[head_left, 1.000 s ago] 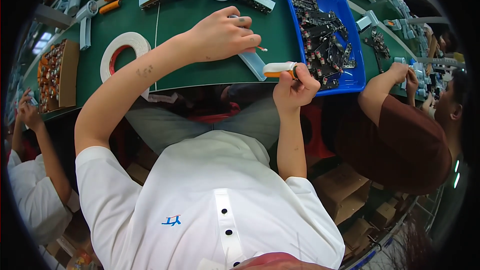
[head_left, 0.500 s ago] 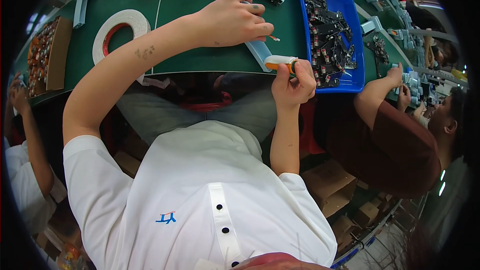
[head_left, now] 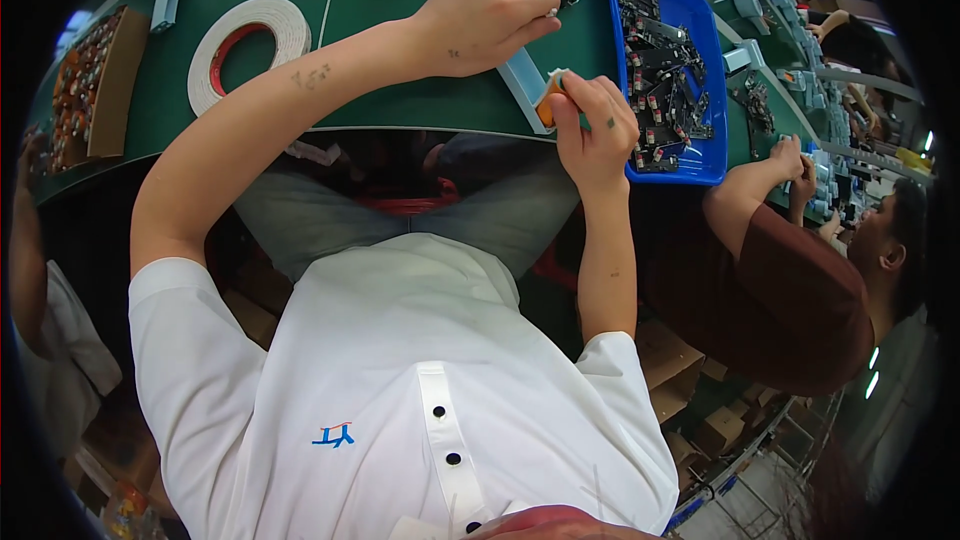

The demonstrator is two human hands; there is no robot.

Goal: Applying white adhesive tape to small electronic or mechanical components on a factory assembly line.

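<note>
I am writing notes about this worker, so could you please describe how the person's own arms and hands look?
The shirt's white sleeves are short, leaving the forearms bare. The left hand and right hand wear no gloves, and no watch or bracelet shows. Small dark marks dot the left forearm; a small greenish mark is on the right hand.

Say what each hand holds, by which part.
Right hand: an orange cylinder, gripped at its right side. Left hand: over a pale-blue housing; its hold cannot be told.
</note>
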